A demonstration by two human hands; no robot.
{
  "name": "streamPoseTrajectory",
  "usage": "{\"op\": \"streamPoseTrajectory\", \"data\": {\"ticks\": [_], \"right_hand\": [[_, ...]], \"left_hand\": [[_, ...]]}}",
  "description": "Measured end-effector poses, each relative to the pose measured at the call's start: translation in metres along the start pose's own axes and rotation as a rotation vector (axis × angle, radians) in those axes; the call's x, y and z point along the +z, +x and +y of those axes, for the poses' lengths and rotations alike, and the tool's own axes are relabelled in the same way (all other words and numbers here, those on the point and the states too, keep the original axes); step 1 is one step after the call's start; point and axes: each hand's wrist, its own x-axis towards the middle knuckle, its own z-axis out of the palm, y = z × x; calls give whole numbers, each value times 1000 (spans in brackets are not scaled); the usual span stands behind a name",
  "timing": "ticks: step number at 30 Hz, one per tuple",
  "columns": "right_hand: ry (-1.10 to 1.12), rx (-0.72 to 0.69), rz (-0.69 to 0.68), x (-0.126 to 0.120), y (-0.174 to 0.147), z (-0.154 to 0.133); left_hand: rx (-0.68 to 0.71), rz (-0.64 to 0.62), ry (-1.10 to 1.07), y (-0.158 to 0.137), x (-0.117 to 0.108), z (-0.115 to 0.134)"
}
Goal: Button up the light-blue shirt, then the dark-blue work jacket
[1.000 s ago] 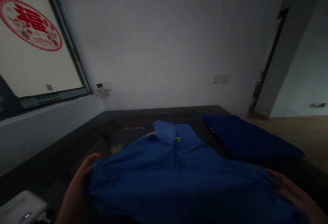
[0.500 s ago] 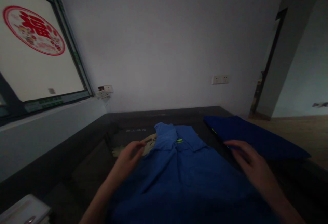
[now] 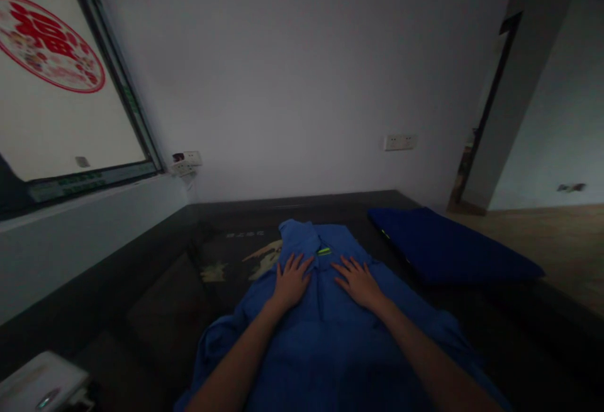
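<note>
A blue collared garment, seemingly a work shirt (image 3: 325, 343), lies spread on the dark glossy table (image 3: 160, 273), its collar pointing away from me. A small yellow-green strip shows at the collar opening. My left hand (image 3: 291, 283) rests flat on the cloth just below the collar, left of the middle, fingers spread. To the right of the front seam, my right hand (image 3: 359, 281) lies flat in the same way, fingers apart. Neither hand grips anything. The shirt's lower part runs out of the frame, partly hidden under my forearms.
A folded dark blue cloth (image 3: 453, 245) lies at the table's right side. A white box-like object (image 3: 44, 384) sits at the lower left corner. Behind the table is a wall with a socket (image 3: 400, 142). At left is a window with a red round sticker (image 3: 51, 44).
Both hands have come inward from the shirt's sides and now lie flat on its chest. The view has shifted slightly.
</note>
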Motion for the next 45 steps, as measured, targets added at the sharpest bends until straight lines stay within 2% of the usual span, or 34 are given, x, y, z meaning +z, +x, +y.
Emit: {"op": "streamPoseTrajectory", "data": {"ticks": [4, 9, 14, 18, 21, 25, 29, 33, 38, 40, 43, 45], "right_hand": [[-34, 97, -9, -4, 4, 5], [-61, 177, 15, -3, 8, 19], [-89, 265, 35, -6, 9, 29], [-135, 310, 20, -10, 6, 26], [-183, 291, -5, -16, -4, 19], [-253, 168, -51, -30, -34, 10], [-326, 135, -64, -39, -72, -2], [-377, 141, -86, -42, -94, -15], [-267, 100, -110, -58, -89, -17], [-229, 68, -50, -71, -81, -17], [-176, -47, 121, -92, -63, -18], [-121, -143, 206, -100, -44, -17]], "left_hand": [[-75, 22, 0, 7, -2, -15], [-248, 92, 59, 8, -6, -57], [-321, 79, 98, 5, -6, -89], [-293, 74, 131, 2, -4, -99], [-248, 102, 150, 3, -6, -109], [-190, 119, 94, 16, -11, -128], [-105, 94, 33, 31, -14, -136], [-44, 91, 21, 36, -20, -130], [-43, 221, 77, 28, -36, -109], [-12, 253, 29, 15, -48, -90], [130, 258, -146, -22, -66, -46], [227, 170, -248, -58, -71, -10]]}}
